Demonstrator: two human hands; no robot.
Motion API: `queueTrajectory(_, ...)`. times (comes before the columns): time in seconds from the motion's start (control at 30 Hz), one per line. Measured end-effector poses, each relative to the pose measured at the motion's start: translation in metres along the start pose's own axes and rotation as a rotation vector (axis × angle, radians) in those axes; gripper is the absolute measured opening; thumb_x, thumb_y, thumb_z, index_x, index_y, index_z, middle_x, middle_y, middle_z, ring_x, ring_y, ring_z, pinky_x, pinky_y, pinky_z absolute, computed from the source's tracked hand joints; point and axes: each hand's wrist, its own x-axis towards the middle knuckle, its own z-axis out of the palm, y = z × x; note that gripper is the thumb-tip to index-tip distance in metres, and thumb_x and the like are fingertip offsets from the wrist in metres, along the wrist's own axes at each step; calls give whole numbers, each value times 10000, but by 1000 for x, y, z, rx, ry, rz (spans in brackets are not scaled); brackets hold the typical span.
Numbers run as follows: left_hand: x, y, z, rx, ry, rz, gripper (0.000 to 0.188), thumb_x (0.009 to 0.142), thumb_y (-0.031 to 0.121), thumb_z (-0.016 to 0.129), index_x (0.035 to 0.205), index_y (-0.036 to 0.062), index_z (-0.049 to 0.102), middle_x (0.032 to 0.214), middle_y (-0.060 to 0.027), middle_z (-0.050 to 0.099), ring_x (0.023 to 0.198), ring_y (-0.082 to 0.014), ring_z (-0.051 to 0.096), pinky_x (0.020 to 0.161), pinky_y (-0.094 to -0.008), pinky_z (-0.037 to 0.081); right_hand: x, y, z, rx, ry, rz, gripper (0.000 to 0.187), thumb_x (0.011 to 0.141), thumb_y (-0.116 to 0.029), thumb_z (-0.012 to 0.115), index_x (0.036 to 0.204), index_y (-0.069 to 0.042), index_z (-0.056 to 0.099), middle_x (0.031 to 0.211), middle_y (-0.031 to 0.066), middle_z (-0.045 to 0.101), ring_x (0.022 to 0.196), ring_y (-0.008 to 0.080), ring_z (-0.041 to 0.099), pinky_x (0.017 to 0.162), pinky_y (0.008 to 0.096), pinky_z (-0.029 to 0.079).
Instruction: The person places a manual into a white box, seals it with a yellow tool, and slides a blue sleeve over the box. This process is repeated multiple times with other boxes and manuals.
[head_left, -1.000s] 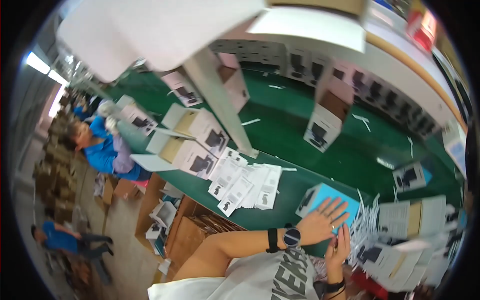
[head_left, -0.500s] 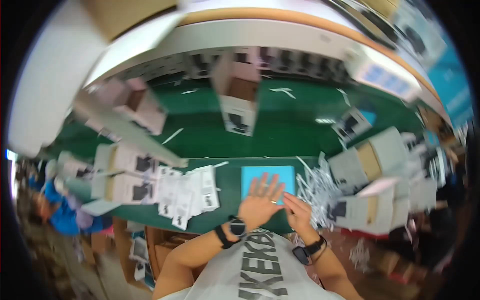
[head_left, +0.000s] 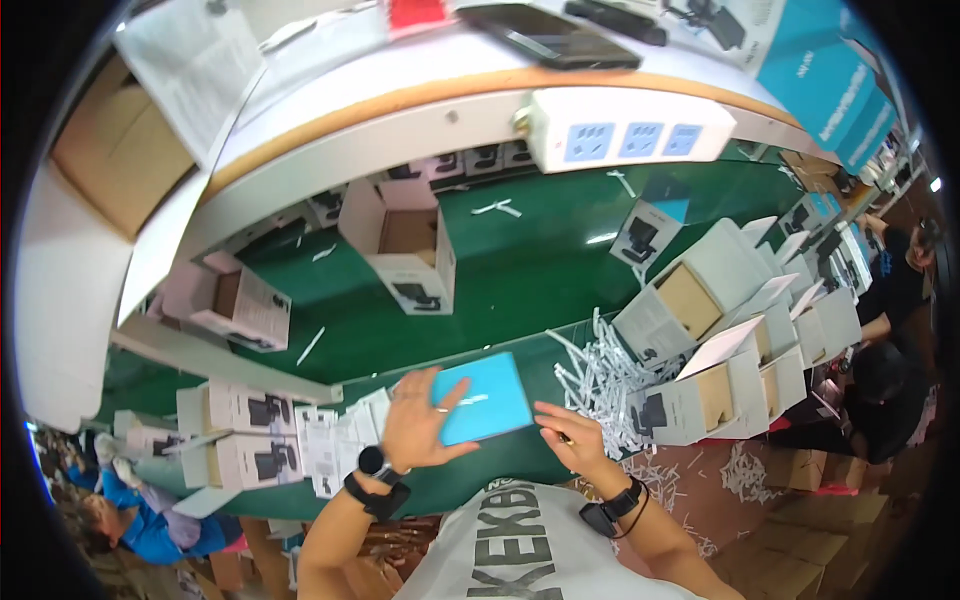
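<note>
A flat blue rectangular piece (head_left: 492, 395), a box or booklet with small white print, lies at a slant on the green table before me. My left hand (head_left: 413, 420) is open, its fingers spread and its thumb over the blue piece's left part. Just off the right edge is my right hand (head_left: 577, 446), thumb and fingertips curled together. A small dark spot shows between those fingers, too small to name. Printed white leaflets (head_left: 322, 445) lie to the left, partly behind my left hand.
White paper strips (head_left: 598, 390) are heaped at right beside open white cartons (head_left: 690, 400). More open cartons (head_left: 240, 430) stand at left, another (head_left: 405, 260) on the green surface beyond. A power strip (head_left: 630, 130) is fixed to the shelf edge. Co-workers (head_left: 885, 390) are at far right and left.
My view has turned. My left hand has shifted from the middle of the blue piece to its left side. My right hand has come apart from the left, and the blue piece now lies slanted.
</note>
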Motion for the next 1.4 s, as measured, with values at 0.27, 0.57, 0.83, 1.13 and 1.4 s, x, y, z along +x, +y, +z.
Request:
queueTrajectory(0.27, -6, -185, -50, 100, 473, -719, 748, 760, 374, 886, 1372, 24, 634, 1198, -252, 703, 1143, -441, 642, 1002, -508, 501, -91, 51, -24, 11, 244, 730, 207, 1013, -216, 678, 1087, -52, 779, 1001, 74, 783, 746, 126, 705, 681, 294, 565)
queueTrajectory(0.57, 79, -371, -14, 764, 599, -760, 898, 882, 607, 714, 1574, 134, 392, 1434, -219, 588, 1262, -488, 586, 1082, -513, 469, -112, 43, 7, 462, 191, 973, 259, 1042, -273, 631, 1154, -62, 730, 997, 5, 762, 713, 80, 628, 675, 258, 534)
queueTrajectory(0.83, 197, -112, -19, 283, 351, -1, 652, 809, 190, 781, 1416, 34, 604, 1243, -285, 681, 1138, -453, 657, 1007, -488, 509, -172, 47, 17, 469, 218, 1101, 308, 1055, -309, 600, 1216, -66, 699, 1022, -7, 758, 762, 81, 627, 713, 268, 537)
queueTrajectory(1.13, 179, -203, -22, 155, -124, -270, 399, 803, 56, 698, 1200, 46, 738, 1101, -237, 739, 1024, -434, 698, 922, -499, 537, -125, 56, 15, 474, 203, 955, 324, 1040, -325, 637, 1225, -66, 696, 1032, 9, 761, 837, 124, 660, 785, 293, 552)
queueTrajectory(1.4, 50, 25, -57, 105, -94, 421, 393, 696, 15, 670, 1075, 83, 747, 1147, -118, 705, 1153, -390, 599, 1049, -580, 413, -35, 7, -14, 71, 451, 351, 582, 906, -315, 781, 1365, -17, 584, 1264, 178, 619, 1174, 302, 620, 1021, 384, 496)
